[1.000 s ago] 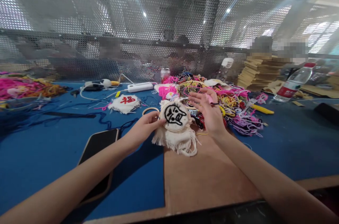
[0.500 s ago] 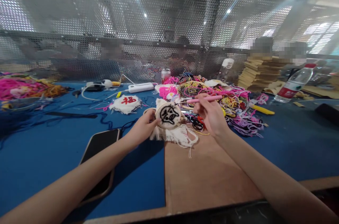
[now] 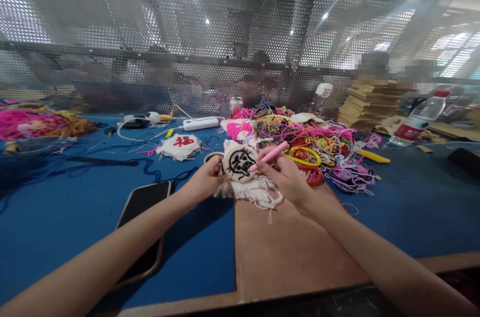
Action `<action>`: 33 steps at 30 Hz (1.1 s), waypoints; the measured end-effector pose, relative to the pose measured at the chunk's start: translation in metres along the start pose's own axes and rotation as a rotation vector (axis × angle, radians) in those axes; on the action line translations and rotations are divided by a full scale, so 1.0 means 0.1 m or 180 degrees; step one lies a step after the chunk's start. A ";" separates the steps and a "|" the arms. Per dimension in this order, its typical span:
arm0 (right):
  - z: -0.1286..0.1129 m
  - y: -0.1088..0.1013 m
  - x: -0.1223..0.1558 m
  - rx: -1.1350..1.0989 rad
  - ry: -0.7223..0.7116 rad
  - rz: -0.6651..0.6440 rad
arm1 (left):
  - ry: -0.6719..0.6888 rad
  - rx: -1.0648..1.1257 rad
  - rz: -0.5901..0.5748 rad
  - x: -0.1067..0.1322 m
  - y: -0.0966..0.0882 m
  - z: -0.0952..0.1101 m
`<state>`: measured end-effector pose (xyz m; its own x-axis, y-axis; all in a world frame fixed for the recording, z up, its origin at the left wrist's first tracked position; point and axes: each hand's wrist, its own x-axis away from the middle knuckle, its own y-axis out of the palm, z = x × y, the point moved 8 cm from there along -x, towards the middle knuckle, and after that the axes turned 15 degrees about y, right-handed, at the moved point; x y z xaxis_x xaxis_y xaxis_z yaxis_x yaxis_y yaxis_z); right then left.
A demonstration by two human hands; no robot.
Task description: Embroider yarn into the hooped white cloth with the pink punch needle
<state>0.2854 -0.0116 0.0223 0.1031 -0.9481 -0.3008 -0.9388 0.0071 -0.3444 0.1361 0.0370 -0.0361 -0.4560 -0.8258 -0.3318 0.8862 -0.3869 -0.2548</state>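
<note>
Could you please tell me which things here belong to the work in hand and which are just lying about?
In hand: hooped cloth in the left hand; pink tool in the right hand, tip at the cloth.
Lying about: phone, red-character patch, power strip, yarn tangle, water bottle, cardboard stack.

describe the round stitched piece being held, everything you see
The round stitched piece is a cream cloth disc with a black yarn figure and frayed fringe hanging below. It faces the camera, tilted. The left hand grips its left edge; the pink tool in the right hand touches its right side.
</note>
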 end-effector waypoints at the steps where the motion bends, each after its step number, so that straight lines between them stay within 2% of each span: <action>1: 0.00 0.03 0.01 0.0096 0.0000 -0.0044 | -0.0029 0.0033 -0.0029 0.00 0.01 -0.01; 7: 0.03 0.11 0.03 0.0259 -0.0026 -0.0189 | 0.0209 -0.0515 -0.0046 0.00 -0.03 0.01; 18: -0.02 0.14 0.03 0.0360 -0.0281 -0.0213 | 0.0328 -0.0677 -0.0168 -0.01 -0.01 0.02; 33: 0.05 0.19 0.02 0.0553 -0.0303 -0.0203 | 0.0334 -0.0774 -0.0124 0.00 -0.02 0.05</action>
<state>0.2693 -0.0119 0.0112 0.1990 -0.9141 -0.3534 -0.8594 0.0105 -0.5111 0.1349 0.0360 -0.0306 -0.5066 -0.7602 -0.4067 0.8279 -0.2972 -0.4757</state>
